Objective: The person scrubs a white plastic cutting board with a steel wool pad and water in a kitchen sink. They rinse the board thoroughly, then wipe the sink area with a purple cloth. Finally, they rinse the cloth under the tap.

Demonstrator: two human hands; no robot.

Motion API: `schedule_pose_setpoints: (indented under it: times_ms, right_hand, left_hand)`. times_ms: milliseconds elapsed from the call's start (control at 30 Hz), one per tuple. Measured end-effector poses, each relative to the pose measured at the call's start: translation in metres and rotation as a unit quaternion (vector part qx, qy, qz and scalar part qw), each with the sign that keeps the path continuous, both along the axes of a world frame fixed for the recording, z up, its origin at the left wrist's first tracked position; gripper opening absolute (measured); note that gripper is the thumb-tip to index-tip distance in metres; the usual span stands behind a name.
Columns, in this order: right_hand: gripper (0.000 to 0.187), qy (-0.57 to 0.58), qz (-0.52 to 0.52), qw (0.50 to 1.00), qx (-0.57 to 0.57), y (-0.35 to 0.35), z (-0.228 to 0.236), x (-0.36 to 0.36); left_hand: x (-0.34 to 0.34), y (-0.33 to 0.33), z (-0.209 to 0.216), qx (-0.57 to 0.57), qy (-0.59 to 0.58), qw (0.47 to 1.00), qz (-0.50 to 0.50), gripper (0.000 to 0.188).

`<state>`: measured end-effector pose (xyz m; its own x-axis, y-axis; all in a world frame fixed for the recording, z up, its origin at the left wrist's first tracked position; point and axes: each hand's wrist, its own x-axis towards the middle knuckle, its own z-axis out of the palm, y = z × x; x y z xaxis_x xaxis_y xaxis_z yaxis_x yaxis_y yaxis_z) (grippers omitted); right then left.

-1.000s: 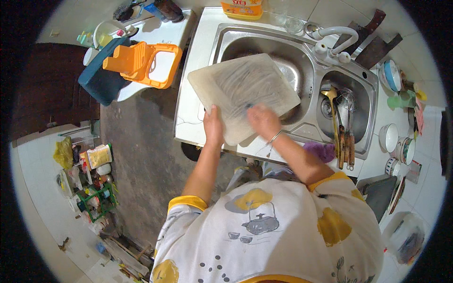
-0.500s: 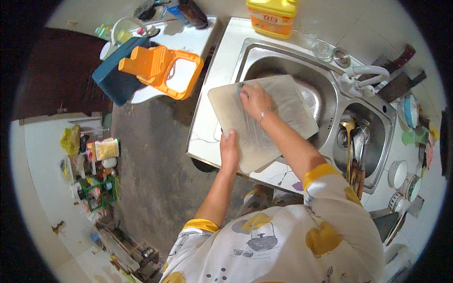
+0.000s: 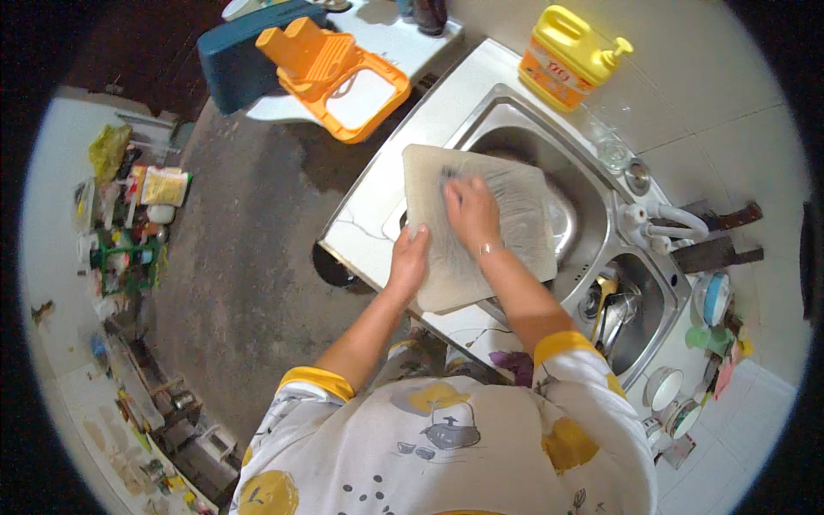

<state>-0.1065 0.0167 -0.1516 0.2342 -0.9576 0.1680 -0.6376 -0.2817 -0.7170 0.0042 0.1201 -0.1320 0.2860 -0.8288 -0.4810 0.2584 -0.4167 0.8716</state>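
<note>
Yellow bag (image 3: 110,153) and green crate (image 3: 120,266) are at the far left, among clutter beside the dark floor (image 3: 232,223). Next come a dark teal box (image 3: 227,69) and, against it, an orange plastic frame (image 3: 322,73). The left hand (image 3: 409,262) grips the near left edge of a pale board (image 3: 446,257), thumb on top; its other fingers are hidden underneath. The board lies over the white bench (image 3: 360,210) and part of the larger sink basin (image 3: 566,219), its surface streaked grey. On its upper left part, the right hand (image 3: 474,210) has its fingers curled around a small dark object (image 3: 447,175), too blurred to identify. A purple cloth (image 3: 513,366) sits on the bench's front edge. Behind the sink stands a yellow pump bottle (image 3: 566,60), with a glass jar (image 3: 614,154) nearer the pale faucet (image 3: 665,225). A gold-coloured ladle (image 3: 606,287) rests in the smaller basin (image 3: 648,322); white bowls (image 3: 664,389) stand to its right.
</note>
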Motion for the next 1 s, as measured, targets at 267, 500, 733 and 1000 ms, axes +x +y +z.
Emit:
schedule_pose_setpoints:
  times_ms: [267,500,733,1000]
  right_hand:
    - [0.016,-0.001,0.07,0.997,0.022,0.09,0.001,-0.056]
    - [0.015,0.014,0.045,0.999,-0.02,0.024,-0.002,-0.025]
    - [0.013,0.007,0.013,1.0,0.004,0.015,-0.016,-0.024]
    - [0.018,0.055,0.064,0.996,0.032,0.045,-0.013,-0.072]
  left_hand:
    - [0.003,0.0,-0.007,-0.004,-0.05,0.999,-0.008,0.042]
    - [0.004,-0.002,-0.008,-0.004,-0.016,1.0,-0.001,0.043]
    - [0.005,0.001,-0.004,0.01,-0.064,0.998,-0.023,0.05]
    - [0.006,0.0,-0.009,0.028,-0.043,0.998,-0.021,0.053]
